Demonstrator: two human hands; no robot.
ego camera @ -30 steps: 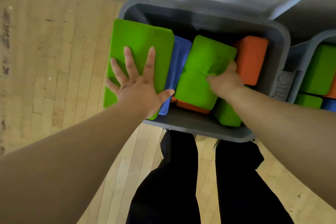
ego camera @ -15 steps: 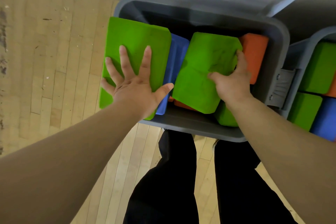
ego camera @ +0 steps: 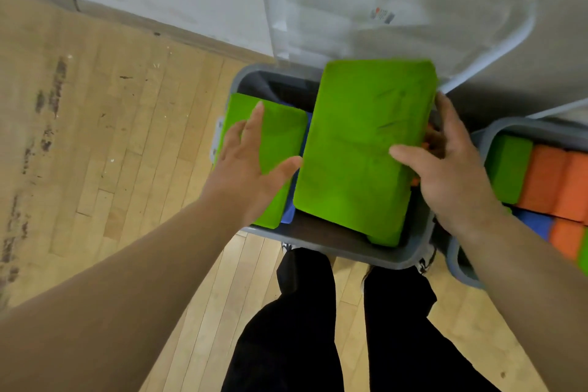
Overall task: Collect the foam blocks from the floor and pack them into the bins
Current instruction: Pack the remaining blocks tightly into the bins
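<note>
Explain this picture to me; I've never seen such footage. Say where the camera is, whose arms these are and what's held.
The camera sits on a person's head and looks down, so the bare arms and black trousers are the wearer's own; no machine is involved. On the wooden floor stands a grey bin, its clear lid open behind it, and a second bin on the right holding green, orange and blue foam blocks. The right hand grips a large green block over the grey bin. The left hand lies flat on a smaller green block inside it.
</note>
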